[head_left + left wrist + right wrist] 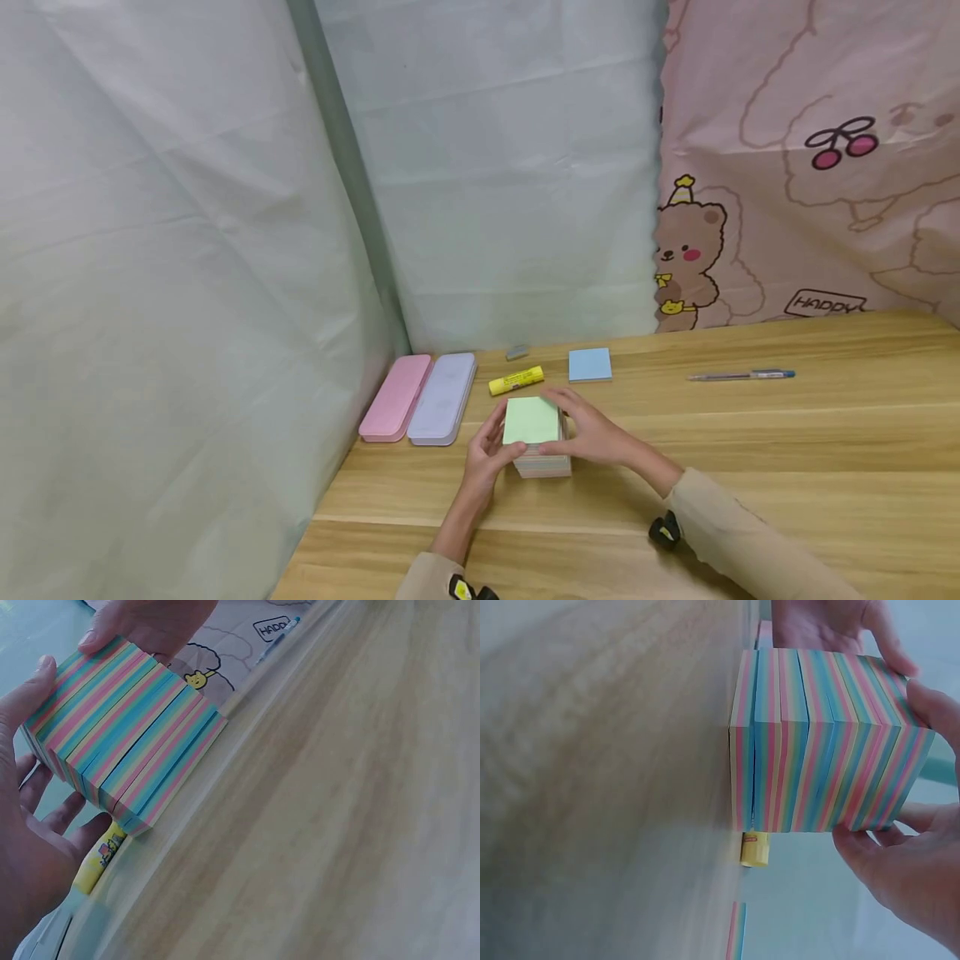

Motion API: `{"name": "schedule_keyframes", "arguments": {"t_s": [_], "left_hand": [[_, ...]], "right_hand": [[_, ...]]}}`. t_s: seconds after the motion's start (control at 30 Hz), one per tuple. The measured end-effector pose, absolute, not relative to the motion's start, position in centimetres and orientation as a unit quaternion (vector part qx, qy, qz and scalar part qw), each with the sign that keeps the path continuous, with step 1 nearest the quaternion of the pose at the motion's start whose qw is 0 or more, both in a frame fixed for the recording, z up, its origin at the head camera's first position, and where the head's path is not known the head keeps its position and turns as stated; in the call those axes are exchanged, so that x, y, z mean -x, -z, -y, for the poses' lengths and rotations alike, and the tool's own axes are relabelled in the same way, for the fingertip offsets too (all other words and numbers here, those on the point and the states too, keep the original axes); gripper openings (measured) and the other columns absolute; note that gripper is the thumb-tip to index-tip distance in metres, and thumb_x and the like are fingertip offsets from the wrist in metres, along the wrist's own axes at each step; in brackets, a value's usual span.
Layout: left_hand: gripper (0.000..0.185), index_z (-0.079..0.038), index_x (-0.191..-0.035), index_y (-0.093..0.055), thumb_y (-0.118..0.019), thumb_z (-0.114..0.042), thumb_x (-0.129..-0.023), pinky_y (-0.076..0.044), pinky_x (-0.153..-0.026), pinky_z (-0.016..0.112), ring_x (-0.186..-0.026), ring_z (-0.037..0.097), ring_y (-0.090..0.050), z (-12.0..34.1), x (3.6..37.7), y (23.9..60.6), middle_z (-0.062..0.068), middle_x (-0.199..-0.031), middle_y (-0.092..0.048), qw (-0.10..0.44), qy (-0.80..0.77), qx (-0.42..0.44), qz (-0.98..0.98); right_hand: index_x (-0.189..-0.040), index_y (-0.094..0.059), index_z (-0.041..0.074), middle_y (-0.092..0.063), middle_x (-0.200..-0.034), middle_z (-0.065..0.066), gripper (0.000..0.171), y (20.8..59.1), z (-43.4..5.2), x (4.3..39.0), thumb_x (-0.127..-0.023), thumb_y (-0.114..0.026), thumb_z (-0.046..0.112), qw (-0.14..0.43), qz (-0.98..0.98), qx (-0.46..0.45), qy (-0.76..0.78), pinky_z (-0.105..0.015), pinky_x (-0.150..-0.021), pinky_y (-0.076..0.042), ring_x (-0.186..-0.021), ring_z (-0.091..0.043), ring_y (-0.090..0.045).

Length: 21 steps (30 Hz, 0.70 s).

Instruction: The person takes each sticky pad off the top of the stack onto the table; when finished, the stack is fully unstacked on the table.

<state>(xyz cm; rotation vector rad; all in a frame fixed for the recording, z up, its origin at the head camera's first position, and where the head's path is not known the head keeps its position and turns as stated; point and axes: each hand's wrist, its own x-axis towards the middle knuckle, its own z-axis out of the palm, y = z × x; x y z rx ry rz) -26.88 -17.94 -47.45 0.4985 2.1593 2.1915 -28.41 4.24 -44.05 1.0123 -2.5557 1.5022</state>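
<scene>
A tall stack of sticky note pads [531,419] with a pale green top sheet stands on the wooden table between the two hands. Its striped pink, yellow and blue sides show in the left wrist view [127,735] and the right wrist view [817,742], with thin gaps between pads. My left hand [486,457] holds the stack's left side, thumb at the upper front edge. From the right, my right hand [596,432] grips the upper part, thumb at the near side and fingers toward the far corner. The fingertips at the back are partly hidden.
Behind the stack lie a yellow glue stick [516,381], a small grey eraser-like block [517,352] and a blue sticky note pad [589,365]. Pink [396,398] and lavender cases [442,398] lie left, beside a hanging cloth [225,333]. A pen [741,376] lies right.
</scene>
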Motion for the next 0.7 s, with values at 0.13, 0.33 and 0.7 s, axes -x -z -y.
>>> {"name": "schedule_keyframes", "arguments": {"t_s": [0.13, 0.33, 0.7], "left_hand": [[0.080, -0.001, -0.153, -0.024, -0.069, -0.006, -0.088, -0.020, -0.124, 0.047, -0.148, 0.036, -0.024, 18.0, 26.9, 47.5, 0.015, -0.162, -0.022, 0.015, -0.702, -0.156, -0.694], [0.076, -0.003, -0.152, -0.030, -0.070, -0.006, -0.088, -0.042, -0.110, 0.021, -0.143, 0.029, -0.037, 17.9, 27.0, 47.6, 0.015, -0.160, -0.029, 0.011, -0.697, -0.157, -0.700], [0.077, 0.000, -0.150, -0.032, -0.073, -0.009, -0.086, -0.046, -0.102, 0.016, -0.138, 0.026, -0.044, 17.8, 27.0, 47.6, 0.017, -0.158, -0.033, 0.000, -0.691, -0.148, -0.707]], "right_hand": [[-0.146, -0.036, -0.006, -0.035, -0.150, -0.029, 0.084, 43.9, -4.3, 28.4, -0.083, -0.078, 0.032, 0.002, 0.815, -0.309, -0.490, -0.062, -0.103, -0.044, -0.133, -0.045, -0.043], [-0.145, -0.039, -0.005, -0.040, -0.149, -0.027, 0.083, 43.6, -4.7, 28.6, -0.081, -0.079, 0.030, -0.009, 0.805, -0.290, -0.518, -0.061, -0.104, -0.044, -0.131, -0.044, -0.045], [-0.143, -0.041, -0.009, -0.041, -0.147, -0.032, 0.076, 43.6, -8.2, 30.6, -0.084, -0.077, 0.026, -0.019, 0.798, -0.254, -0.546, -0.054, -0.111, -0.040, -0.136, -0.046, -0.040]]}}
